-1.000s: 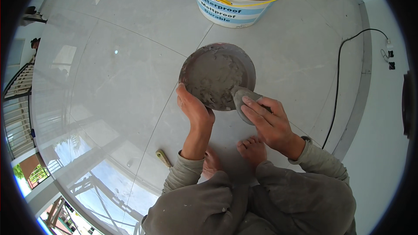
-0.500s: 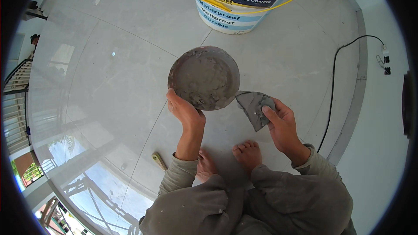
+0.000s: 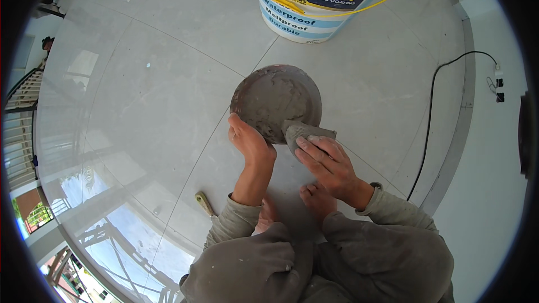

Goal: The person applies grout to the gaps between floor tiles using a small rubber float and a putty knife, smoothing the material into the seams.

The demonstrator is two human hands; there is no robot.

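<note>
A round bowl [image 3: 240, 91] with wet grey paste [image 3: 269, 98] smeared over its inside is held up by my left hand [image 3: 252, 140], fingers under its near left side and thumb at the rim. My right hand [image 3: 328, 165] pinches a flat, flexible grey scraper [image 3: 303, 133] coated in the same paste. The scraper lies across the bowl's near right rim, its left end over the paste. How far the blade reaches into the paste I cannot tell.
Beyond the bowl stands a large white bucket [image 3: 297, 28] with a yellow handle. A putty knife's handle [image 3: 204, 203] shows on the glossy tiled floor [image 3: 168, 106], left of my left forearm. A black cable [image 3: 431, 112] runs along the right to a wall socket. My bare feet are below the bowl.
My right hand has turned over and brought the scraper leftward, from beside the bowl onto its near right rim. The bowl and left hand sit slightly farther right in the picture.
</note>
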